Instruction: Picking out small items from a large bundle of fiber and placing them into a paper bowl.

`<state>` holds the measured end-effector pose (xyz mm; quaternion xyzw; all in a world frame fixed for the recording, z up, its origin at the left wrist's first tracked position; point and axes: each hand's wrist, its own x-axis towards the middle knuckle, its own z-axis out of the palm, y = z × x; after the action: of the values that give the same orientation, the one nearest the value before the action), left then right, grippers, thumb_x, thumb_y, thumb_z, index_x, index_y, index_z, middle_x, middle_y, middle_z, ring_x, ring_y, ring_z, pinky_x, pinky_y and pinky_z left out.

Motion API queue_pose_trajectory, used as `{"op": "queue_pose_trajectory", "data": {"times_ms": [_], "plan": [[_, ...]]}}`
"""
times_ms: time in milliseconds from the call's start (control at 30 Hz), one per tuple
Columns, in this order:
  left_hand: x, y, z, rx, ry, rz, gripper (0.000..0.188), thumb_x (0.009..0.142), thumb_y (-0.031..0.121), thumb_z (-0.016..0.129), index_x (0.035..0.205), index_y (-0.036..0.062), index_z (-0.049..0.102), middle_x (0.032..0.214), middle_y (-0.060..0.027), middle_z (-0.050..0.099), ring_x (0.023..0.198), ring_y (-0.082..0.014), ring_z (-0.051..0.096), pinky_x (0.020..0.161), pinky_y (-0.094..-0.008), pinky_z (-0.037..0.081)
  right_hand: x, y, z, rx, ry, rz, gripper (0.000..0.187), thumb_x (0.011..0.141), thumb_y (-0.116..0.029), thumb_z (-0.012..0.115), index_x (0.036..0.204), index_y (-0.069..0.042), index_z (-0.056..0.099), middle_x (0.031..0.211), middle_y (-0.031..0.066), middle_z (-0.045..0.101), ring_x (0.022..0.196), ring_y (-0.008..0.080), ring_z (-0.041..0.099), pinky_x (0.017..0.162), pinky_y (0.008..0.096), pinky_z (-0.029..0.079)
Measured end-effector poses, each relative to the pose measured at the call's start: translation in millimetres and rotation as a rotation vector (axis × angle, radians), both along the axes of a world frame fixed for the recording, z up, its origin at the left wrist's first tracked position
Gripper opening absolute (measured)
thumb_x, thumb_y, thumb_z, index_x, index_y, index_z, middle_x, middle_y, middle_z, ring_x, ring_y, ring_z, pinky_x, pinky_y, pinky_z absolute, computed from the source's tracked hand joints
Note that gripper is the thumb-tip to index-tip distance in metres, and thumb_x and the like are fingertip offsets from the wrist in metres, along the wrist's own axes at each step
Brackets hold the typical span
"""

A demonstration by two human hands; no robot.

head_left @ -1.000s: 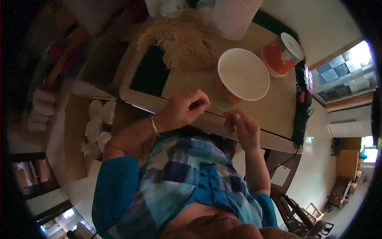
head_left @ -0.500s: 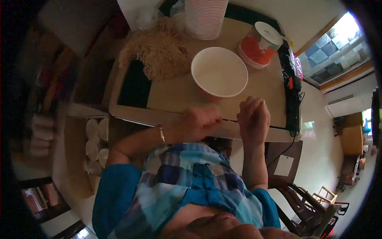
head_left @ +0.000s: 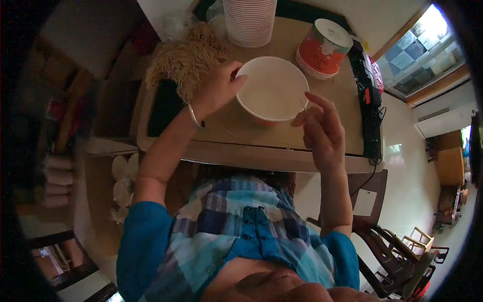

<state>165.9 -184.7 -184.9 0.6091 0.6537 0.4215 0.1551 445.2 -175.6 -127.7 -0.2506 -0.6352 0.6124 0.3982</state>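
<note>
While your left hand (head_left: 217,89) clamps the near-left rim of the white paper bowl (head_left: 272,90), fingers curled over the lip, your right hand (head_left: 322,132) hovers at its right edge w/ thumb & forefinger pinched on a thin pale strand (head_left: 303,104). Bowl sits mid-table (head_left: 282,151), looks light & thin-walled, smooth inside, so a hard squeeze could buckle the rim or tip it. Around it: dry tangled straw-coloured fibre heap (head_left: 183,59) just left, ribbed stack of white bowls (head_left: 250,20) behind, red-sided lidded tub (head_left: 323,48) to the right.
</note>
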Motion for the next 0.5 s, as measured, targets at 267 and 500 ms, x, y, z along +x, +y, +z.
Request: {"op": "queue_pose_trajectory", "data": {"times_ms": [267, 500], "plan": [[13, 31, 26, 0.129, 0.103, -0.245, 0.023, 0.091, 0.017, 0.059, 0.107, 0.0004, 0.061, 0.093, -0.0129, 0.063, 0.083, -0.0247, 0.062, 0.074, -0.0348, 0.049, -13, 11, 13, -0.142, 0.044, 0.241, 0.046, 0.094, -0.006, 0.047, 0.138, -0.003, 0.034, 0.085, 0.0055, 0.062, 0.053, 0.0027, 0.04, 0.047, 0.0168, 0.029], [29, 7, 60, 0.295, 0.075, -0.429, 0.016, 0.093, 0.014, 0.056, 0.095, 0.0013, 0.064, 0.085, -0.011, 0.06, 0.079, -0.0265, 0.058, 0.072, -0.0356, 0.047, -17, 17, 10, -0.175, 0.029, 0.249, 0.043, 0.095, -0.008, 0.049, 0.136, -0.005, 0.037, 0.087, 0.0043, 0.063, 0.059, 0.0036, 0.044, 0.051, 0.0169, 0.033]]}}
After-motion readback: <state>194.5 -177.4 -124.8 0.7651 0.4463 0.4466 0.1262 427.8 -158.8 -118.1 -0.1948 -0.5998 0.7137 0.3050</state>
